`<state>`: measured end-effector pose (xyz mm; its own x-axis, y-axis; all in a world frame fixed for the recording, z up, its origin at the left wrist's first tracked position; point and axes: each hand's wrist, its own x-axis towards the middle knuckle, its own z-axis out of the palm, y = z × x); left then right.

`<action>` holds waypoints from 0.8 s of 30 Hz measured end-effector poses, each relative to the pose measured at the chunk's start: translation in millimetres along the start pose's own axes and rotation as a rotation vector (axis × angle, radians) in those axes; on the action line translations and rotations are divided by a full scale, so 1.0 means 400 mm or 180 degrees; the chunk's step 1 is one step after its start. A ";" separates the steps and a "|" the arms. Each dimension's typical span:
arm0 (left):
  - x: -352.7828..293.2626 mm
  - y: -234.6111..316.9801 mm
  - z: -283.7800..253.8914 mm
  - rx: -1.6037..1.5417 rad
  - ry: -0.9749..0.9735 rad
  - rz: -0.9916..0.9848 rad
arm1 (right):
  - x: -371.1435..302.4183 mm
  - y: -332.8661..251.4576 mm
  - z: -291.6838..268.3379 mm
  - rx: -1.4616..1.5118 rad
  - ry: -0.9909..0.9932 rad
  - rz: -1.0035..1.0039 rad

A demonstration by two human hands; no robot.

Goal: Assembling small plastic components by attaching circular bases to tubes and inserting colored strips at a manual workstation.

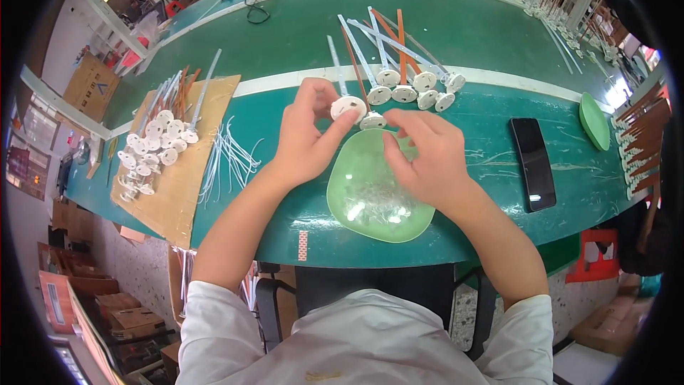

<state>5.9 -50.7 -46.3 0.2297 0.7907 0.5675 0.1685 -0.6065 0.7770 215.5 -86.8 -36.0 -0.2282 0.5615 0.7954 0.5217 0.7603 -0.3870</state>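
Note:
My left hand (308,132) is closed on a white round disc (348,108) with small holes, with a flat grey strip (336,64) standing up from behind it. My right hand (429,151) hovers over the far side of a light green dish (377,224), its thumb and fingers bent toward each other; whatever sits between them is too small to make out. Small shiny pieces (377,196) lie in the dish. Just beyond my hands, several similar white discs (404,93) rest on the green table, with grey and orange-brown strips pointing away.
At left, a cardboard sheet (174,203) carries a pile of white discs with strips (153,144). Thin white ties (229,160) lie beside it. A black phone (532,164) and another green dish (593,122) are at right. More strip pieces (641,132) line the right edge.

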 end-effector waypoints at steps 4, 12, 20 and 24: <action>-0.020 0.058 0.017 0.0228 -0.0447 0.0052 | 0.001 0.000 0.010 0.0313 -0.0027 0.0186; -0.029 0.060 0.033 0.0580 -0.0717 0.0687 | 0.012 -0.012 -0.004 0.0159 0.0056 -0.0464; -0.051 0.101 0.038 0.1019 -0.1124 0.0288 | 0.009 -0.028 -0.011 0.0068 0.0290 -0.0551; -0.042 0.084 0.034 0.0510 -0.0896 0.0332 | 0.021 -0.031 -0.019 0.0403 0.0034 -0.0332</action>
<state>20.7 -85.6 -33.3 0.5055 0.6834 0.5268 0.2735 -0.7059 0.6533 213.6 -94.0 -21.1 -0.2665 0.4744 0.8390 0.3878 0.8497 -0.3573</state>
